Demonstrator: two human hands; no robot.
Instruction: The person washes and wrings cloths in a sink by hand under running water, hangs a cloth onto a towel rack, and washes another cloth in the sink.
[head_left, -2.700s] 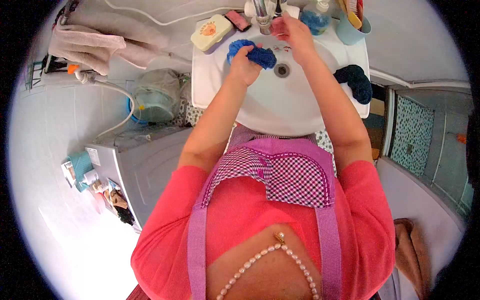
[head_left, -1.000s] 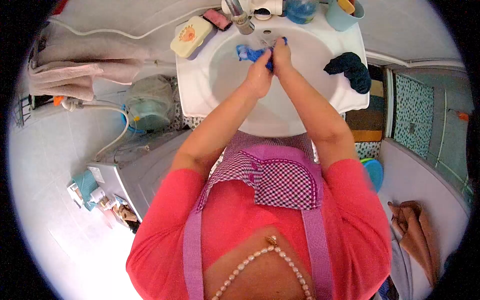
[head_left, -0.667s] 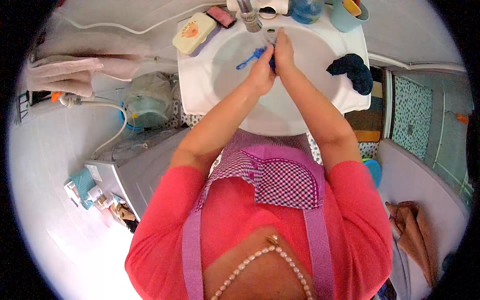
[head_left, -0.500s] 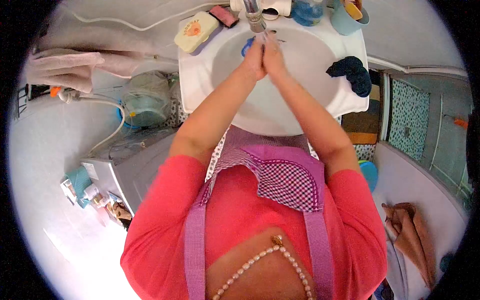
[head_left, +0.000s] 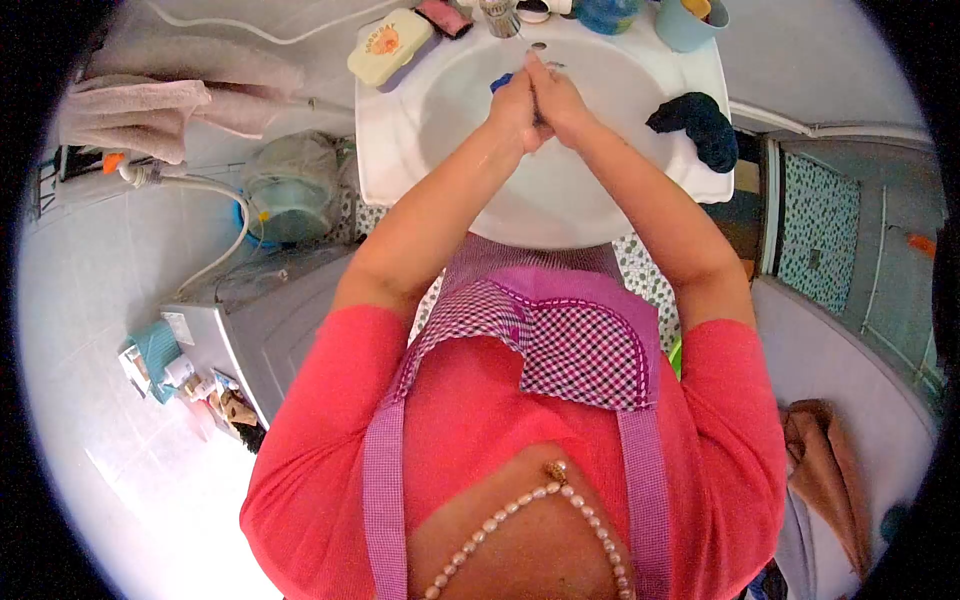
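My left hand (head_left: 514, 104) and my right hand (head_left: 558, 98) are pressed together over the white sink (head_left: 570, 205). Both are closed, with their fingers partly hidden. A dark bit shows between the palms, and a small bright blue piece (head_left: 500, 82) sticks out beside my left hand; I cannot make out what these are. Just beyond my fingertips is the metal tap (head_left: 499, 18). A dark, bunched piece of fabric (head_left: 700, 130) lies on the sink's right rim, apart from my hands.
A yellow-lidded soap box (head_left: 393, 48) and a pink sponge (head_left: 444, 18) sit at the sink's back left. At the back right stand a blue container (head_left: 606, 14) and a light blue cup (head_left: 688, 28). Pink towels (head_left: 140, 110) hang left, above a washing machine (head_left: 300, 325).
My hands have drawn slightly back from under the tap and pressed closer together. The water stream seen on them before no longer shows. The whole view has shifted a little.
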